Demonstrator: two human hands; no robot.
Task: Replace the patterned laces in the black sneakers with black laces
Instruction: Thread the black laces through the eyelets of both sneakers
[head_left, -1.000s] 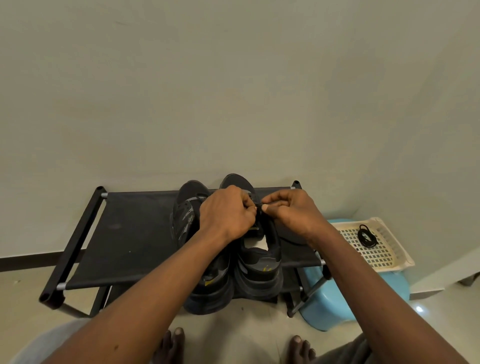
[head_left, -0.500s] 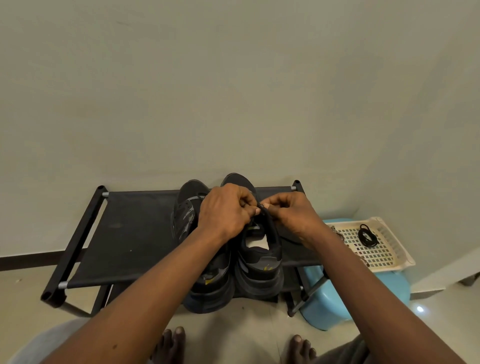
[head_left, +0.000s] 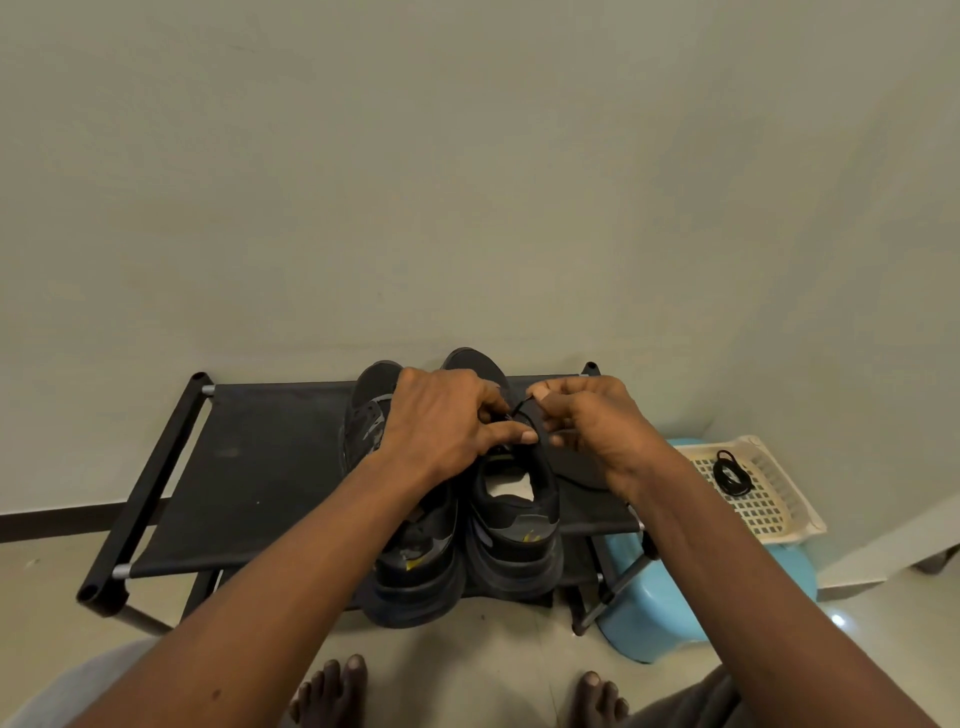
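Two black sneakers stand side by side on a black shoe rack (head_left: 249, 467), heels toward me. Over the tongue of the right sneaker (head_left: 517, 519) my left hand (head_left: 441, 426) and my right hand (head_left: 597, 421) meet. My right hand pinches the end of a black lace (head_left: 521, 405) between thumb and forefinger. My left hand's fingers are curled at the eyelets and touch the same lace. The left sneaker (head_left: 410, 561) is mostly hidden under my left forearm. A coiled black lace (head_left: 730, 474) lies in a cream basket.
The cream plastic basket (head_left: 779, 499) sits on a light blue stool (head_left: 660, 613) right of the rack. A plain wall rises close behind the rack. My bare feet (head_left: 332, 691) are on the tiled floor below it.
My hands have drawn slightly apart and my right hand has lifted the lace end a little. The sneakers have not moved.
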